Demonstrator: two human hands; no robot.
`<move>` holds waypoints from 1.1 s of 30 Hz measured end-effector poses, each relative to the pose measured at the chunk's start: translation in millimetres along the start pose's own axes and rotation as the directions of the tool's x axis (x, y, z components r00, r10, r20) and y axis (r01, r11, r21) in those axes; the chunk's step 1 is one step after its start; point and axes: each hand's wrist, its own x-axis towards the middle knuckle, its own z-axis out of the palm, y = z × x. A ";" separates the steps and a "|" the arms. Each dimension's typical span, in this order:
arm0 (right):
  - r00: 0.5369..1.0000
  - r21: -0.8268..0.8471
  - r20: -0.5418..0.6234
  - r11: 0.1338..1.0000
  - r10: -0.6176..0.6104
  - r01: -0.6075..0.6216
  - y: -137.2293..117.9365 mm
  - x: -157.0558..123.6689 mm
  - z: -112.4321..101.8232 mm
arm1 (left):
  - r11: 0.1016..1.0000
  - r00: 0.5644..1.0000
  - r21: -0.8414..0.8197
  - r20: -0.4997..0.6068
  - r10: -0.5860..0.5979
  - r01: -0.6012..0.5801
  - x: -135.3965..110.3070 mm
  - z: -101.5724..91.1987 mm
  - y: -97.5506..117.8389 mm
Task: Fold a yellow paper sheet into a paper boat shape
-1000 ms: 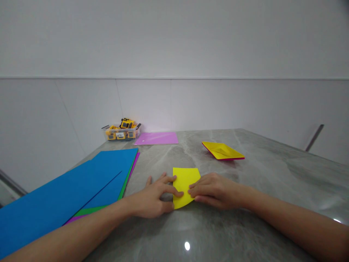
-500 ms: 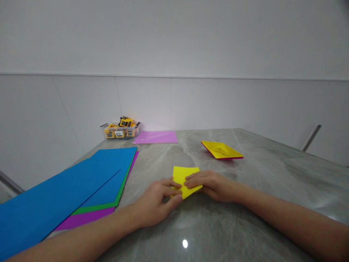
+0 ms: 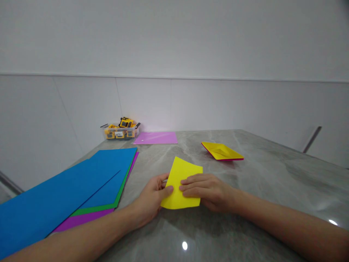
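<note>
Between my hands is a piece of yellow paper (image 3: pixel 178 173), its near edge slightly curved and its upper edge tilted up off the table. My left hand (image 3: pixel 154 196) pinches its left side, thumb on top and fingers behind. From the right, my right hand (image 3: pixel 208 191) holds the paper with its fingers laid across the front; the thumb is hidden. Beyond my right hand a folded paper boat (image 3: pixel 222 151), yellow inside with a red edge below, rests on the table.
Large blue sheets (image 3: pixel 81 182) lie on the left, over a green sheet (image 3: pixel 118 198) and a purple sheet (image 3: pixel 84 219). Farther back are a pink sheet (image 3: pixel 156 138) and a clear plastic box (image 3: pixel 120 134) of yellow toy vehicles. The grey marble-patterned table (image 3: pixel 261 174) meets a white wall.
The yellow paper has been lifted and tilted toward me, showing a larger face. My left hand has gone from lying on it to pinching its left edge.
</note>
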 end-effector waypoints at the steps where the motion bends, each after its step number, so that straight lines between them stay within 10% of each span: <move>1: 0.999 0.031 -0.004 0.999 0.032 -0.031 1.3 -0.9 0.8 | 0.999 0.999 0.036 0.023 0.036 -0.037 -0.3 -0.9 -1.6; 8: 0.982 0.218 -0.026 0.959 0.188 -0.178 -0.6 -2.7 5.7 | 0.844 0.968 0.481 0.039 0.248 -0.236 -11.5 -0.8 8.2; 18: 0.872 0.391 -0.095 0.824 0.480 -0.411 -13.0 1.9 3.0 | 0.738 0.932 0.623 -0.037 0.360 -0.261 -11.8 3.4 5.6; 24: 0.843 0.235 -0.183 0.855 0.506 -0.463 -16.8 7.0 2.9 | 0.582 0.905 0.744 0.072 0.419 -0.328 -14.3 2.4 9.1; 33: 0.770 0.488 -0.106 0.707 0.629 -0.511 -10.2 6.8 6.6 | 0.498 0.897 0.789 0.144 0.419 -0.359 -14.7 0.7 9.3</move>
